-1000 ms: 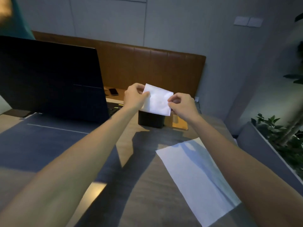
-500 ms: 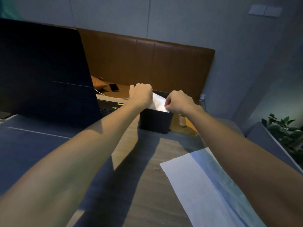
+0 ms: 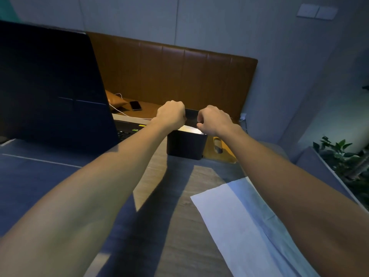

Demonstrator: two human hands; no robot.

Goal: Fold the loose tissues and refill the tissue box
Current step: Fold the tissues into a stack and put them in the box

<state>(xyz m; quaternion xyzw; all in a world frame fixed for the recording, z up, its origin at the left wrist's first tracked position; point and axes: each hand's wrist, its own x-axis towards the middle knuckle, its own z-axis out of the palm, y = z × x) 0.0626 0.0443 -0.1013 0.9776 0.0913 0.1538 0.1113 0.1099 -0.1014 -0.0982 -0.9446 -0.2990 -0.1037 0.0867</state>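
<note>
Tissue [image 3: 189, 129] lies inside tissue box [image 3: 186, 145] — left hand [image 3: 170, 114], right hand [image 3: 214, 120] curled at rims, grip unclear.

Tissue box [image 3: 186, 145]: plain black.
Folded tissue [image 3: 190, 129] in it: white.
Loose sheet [image 3: 239, 226], near right: white, bluish in shadow.
Table [image 3: 179, 196]: grey-brown wood grain.
Mat [image 3: 30, 176], left: dark blue, one thin pale line.
Laptop lid [image 3: 50, 86]: navy-black.
Bench back [image 3: 179, 76], far: tan brown, vertical stitched panels.
Phone [image 3: 135, 105]: black.
Cable [image 3: 127, 114]: white.
Plant [image 3: 343, 156], right: green.
</note>
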